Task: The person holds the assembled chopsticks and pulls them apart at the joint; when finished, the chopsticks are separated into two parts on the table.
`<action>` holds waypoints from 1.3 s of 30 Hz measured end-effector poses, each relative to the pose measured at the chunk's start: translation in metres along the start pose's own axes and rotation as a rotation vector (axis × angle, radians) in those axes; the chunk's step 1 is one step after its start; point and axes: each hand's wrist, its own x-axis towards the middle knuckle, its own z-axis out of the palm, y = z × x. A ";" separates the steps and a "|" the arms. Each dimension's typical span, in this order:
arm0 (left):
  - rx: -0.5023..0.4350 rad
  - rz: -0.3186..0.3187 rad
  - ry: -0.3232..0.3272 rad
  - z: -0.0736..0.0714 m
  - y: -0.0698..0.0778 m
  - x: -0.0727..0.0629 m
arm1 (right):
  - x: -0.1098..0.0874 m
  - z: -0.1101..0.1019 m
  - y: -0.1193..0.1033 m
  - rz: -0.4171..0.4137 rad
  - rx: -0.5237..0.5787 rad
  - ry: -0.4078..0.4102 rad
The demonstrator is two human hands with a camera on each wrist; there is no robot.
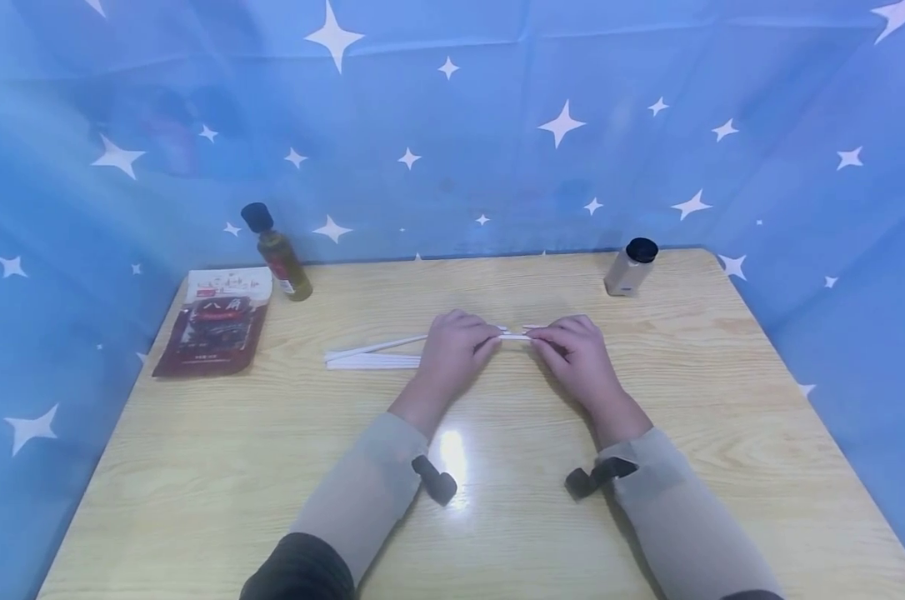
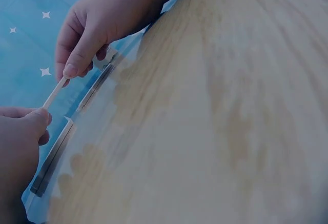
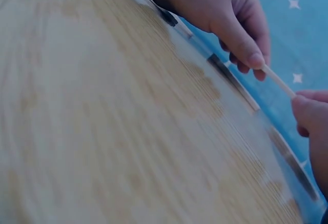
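A thin white stick (image 1: 514, 337) spans the short gap between the two hands, pinched at either side. My left hand (image 1: 452, 350) holds it between thumb and fingers, and my right hand (image 1: 578, 357) pinches it likewise. The left wrist view shows the same white stick (image 2: 54, 92) running between both sets of fingertips; how much lies hidden inside the hands I cannot tell. More white sticks (image 1: 372, 362) lie together on the table, partly covered by my left hand, with one stick (image 1: 388, 344) slanting away from the rest. Another white piece (image 1: 535, 327) shows just behind the right fingers.
A brown and white food pouch (image 1: 214, 332) lies at the table's far left, beside a dark-capped bottle (image 1: 283, 265). At the back right stands a small black-lidded jar (image 1: 629, 271). A blue star-patterned cloth (image 1: 482, 167) hangs behind the wooden table (image 1: 197, 483).
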 end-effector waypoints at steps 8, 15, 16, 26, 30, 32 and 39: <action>0.035 -0.031 -0.065 -0.001 0.001 0.000 | -0.001 0.001 0.000 0.055 -0.009 -0.017; -0.031 -0.063 0.001 -0.002 0.000 -0.001 | -0.002 -0.004 0.004 0.130 -0.021 -0.003; -0.052 -0.071 0.035 -0.003 0.000 -0.001 | -0.002 -0.006 0.004 0.144 -0.019 0.011; -0.123 -0.056 0.087 -0.005 -0.001 -0.005 | -0.001 -0.006 0.006 0.169 -0.022 0.005; -0.120 -0.088 0.075 -0.004 -0.001 -0.005 | -0.001 -0.006 0.006 0.170 -0.031 0.021; -0.114 -0.099 0.079 -0.004 -0.002 -0.005 | -0.001 -0.007 0.006 0.159 -0.041 0.035; -0.086 -0.106 0.098 -0.001 -0.005 -0.004 | -0.001 -0.009 0.007 0.128 -0.091 0.038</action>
